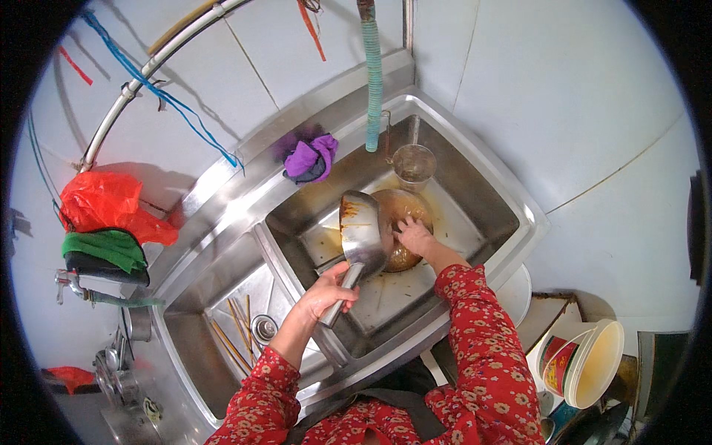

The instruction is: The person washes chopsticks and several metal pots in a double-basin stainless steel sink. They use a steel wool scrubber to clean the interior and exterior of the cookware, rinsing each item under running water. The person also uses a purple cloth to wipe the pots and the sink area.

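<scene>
My left hand (328, 292) grips the handle of a stainless steel saucepan (361, 233), tilted on its side over the right sink basin (473, 183), with brown stains on its outer wall. My right hand (416, 236) reaches into a round bowl (406, 261) of brownish liquid standing in that basin, right beside the pan's mouth. Its fingers are spread and partly hidden by the liquid, so whether they touch something there cannot be told. Behind the bowl a metal strainer or cup (414, 164) sits near the basin's back corner.
A green ribbed hose (372, 89) hangs over the basin. A purple cloth (311, 158) lies on the back ledge. Chopsticks (236, 328) and a drain strainer (263, 329) are in the left basin. At left are a green cloth (105, 249) and faucet (69, 281); a white bucket (595, 361) stands at right.
</scene>
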Available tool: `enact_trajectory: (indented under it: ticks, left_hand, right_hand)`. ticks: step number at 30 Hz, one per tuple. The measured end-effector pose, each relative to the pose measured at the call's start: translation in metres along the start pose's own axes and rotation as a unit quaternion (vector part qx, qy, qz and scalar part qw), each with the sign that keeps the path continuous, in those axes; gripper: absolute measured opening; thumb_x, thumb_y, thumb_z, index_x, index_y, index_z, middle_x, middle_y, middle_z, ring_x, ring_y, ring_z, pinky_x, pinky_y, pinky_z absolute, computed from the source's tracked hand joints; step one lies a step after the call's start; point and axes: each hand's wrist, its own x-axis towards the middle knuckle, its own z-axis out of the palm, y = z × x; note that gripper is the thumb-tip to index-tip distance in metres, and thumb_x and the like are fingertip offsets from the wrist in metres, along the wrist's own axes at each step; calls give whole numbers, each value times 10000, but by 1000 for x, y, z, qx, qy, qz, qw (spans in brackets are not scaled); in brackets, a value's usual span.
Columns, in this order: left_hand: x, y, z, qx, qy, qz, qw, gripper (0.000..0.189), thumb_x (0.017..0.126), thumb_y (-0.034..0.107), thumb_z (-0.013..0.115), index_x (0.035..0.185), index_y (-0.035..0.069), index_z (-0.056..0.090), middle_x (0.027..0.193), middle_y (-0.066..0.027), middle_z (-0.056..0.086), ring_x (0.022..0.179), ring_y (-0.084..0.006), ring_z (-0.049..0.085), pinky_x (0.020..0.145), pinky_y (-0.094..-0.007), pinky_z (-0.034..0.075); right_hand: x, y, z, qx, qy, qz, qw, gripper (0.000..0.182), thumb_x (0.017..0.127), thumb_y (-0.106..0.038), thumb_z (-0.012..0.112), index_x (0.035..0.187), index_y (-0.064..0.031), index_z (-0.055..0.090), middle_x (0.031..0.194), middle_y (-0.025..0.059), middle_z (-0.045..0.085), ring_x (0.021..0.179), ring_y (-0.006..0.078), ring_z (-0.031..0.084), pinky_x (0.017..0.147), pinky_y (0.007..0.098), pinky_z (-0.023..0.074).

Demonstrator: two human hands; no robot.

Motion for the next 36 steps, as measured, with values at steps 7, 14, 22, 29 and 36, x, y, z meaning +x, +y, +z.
enact_trajectory:
  ticks: [7,14,22,29,36]
  left_hand:
    - [18,16,1,-27,3,-14,1000,499,708,-80,604,1167,37,449,647,-68,527,466,-144,525,386,-273,425]
    - [43,20,21,71,0,-11,997,607,628,-129,584,1201,-27,415,673,-91,536,450,-179,528,377,-304,430]
    - [25,9,33,147,38,60,987,616,583,-150,572,1175,-35,451,837,-99,537,479,-168,521,391,-294,406]
    - [1,-8,43,217,9,58,975,571,615,-105,574,1169,-18,469,729,-67,536,501,-151,531,421,-293,408]
    - [-3,-14,30,210,35,70,975,543,614,-85,581,1142,-6,480,737,-43,515,544,-126,525,432,-279,412]
  right_hand:
    - [-24,13,-81,561,147,201,790,447,710,-176,637,1135,-74,549,1093,182,616,1021,346,579,872,376,460]
    - [-92,-86,-194,283,371,-10,884,489,596,-178,718,1065,-127,589,1269,132,461,1194,345,419,934,452,364]
    - [-22,-46,-208,324,391,29,861,383,658,-244,693,1011,-111,630,1170,106,555,1097,330,511,882,445,447]
    - [13,12,-192,486,173,177,838,444,672,-283,677,1038,-33,649,1149,183,601,1077,324,567,929,381,450]
    - [-29,-60,-219,344,381,25,858,357,654,-158,677,987,-35,634,1115,144,581,1057,336,548,915,394,452]
